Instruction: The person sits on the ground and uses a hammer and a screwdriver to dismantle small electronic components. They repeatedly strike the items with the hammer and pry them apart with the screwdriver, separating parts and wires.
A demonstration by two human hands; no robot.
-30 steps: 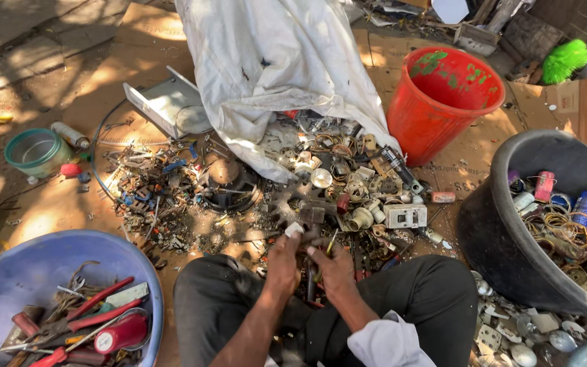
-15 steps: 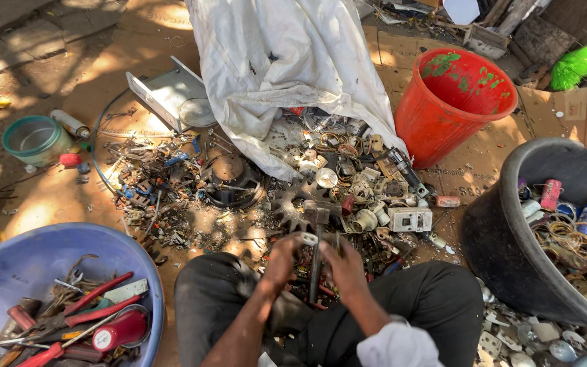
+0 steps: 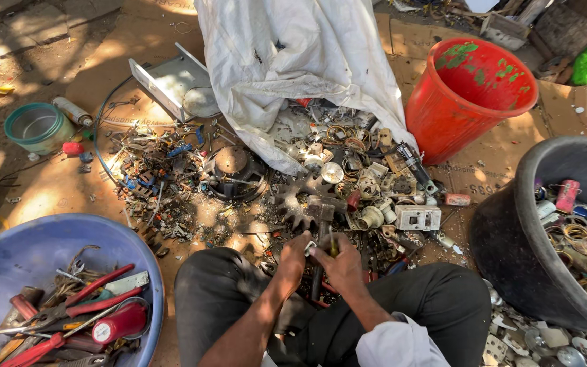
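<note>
Hands work together over the scrap pile (image 3: 348, 177): left hand (image 3: 295, 255) pinches a small metal part (image 3: 310, 249), right hand (image 3: 338, 261) grips a thin tool (image 3: 332, 245), which probably needs steadying.

The only camera sits on my head and looks steeply down over my lap at the ground in front of me. My knees and both hands fill the bottom centre of the frame, close to the lens. Farther off, the white sack (image 3: 307, 61) reaches the top edge, the red bucket (image 3: 467, 102) stands upper right, and the blue basin (image 3: 28, 251) is cut off lower left.
</note>
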